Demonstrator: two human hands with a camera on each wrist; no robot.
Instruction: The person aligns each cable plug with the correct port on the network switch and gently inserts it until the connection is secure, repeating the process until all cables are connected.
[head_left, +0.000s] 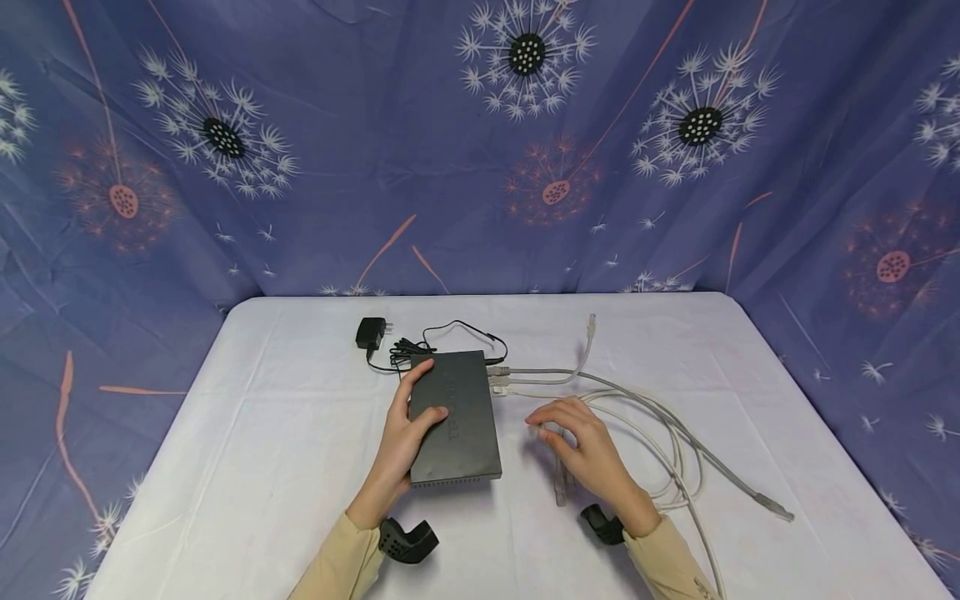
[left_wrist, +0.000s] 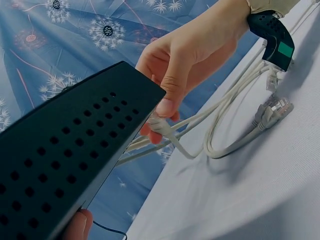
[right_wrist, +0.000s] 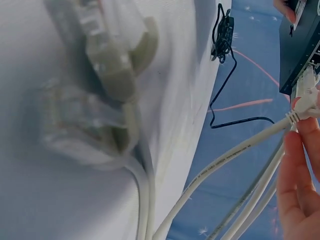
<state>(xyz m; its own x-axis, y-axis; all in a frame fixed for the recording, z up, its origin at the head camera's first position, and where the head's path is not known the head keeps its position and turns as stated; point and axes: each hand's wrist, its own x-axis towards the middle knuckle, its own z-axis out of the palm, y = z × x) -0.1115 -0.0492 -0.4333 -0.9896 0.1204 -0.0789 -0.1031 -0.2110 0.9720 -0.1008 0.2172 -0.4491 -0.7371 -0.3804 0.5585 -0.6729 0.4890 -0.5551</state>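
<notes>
A dark network switch (head_left: 461,442) is tilted above the table, and my left hand (head_left: 405,433) grips its left side with the thumb on top. Several network cable plugs (head_left: 497,379) sit in its right side. To the right of the switch, my right hand (head_left: 581,437) pinches the plug of a pale network cable (right_wrist: 306,106) between thumb and fingers. In the right wrist view this plug is close to the ports; whether it touches one I cannot tell. Two loose cable plugs (left_wrist: 272,112) lie on the table under the right hand.
A black power adapter (head_left: 371,333) with a bundled cord (head_left: 408,350) lies behind the switch. Loops of pale cable (head_left: 678,442) spread over the right of the white table (head_left: 247,467). One grey cable's plug (head_left: 772,506) lies far right; another cable end (head_left: 592,325) points backward.
</notes>
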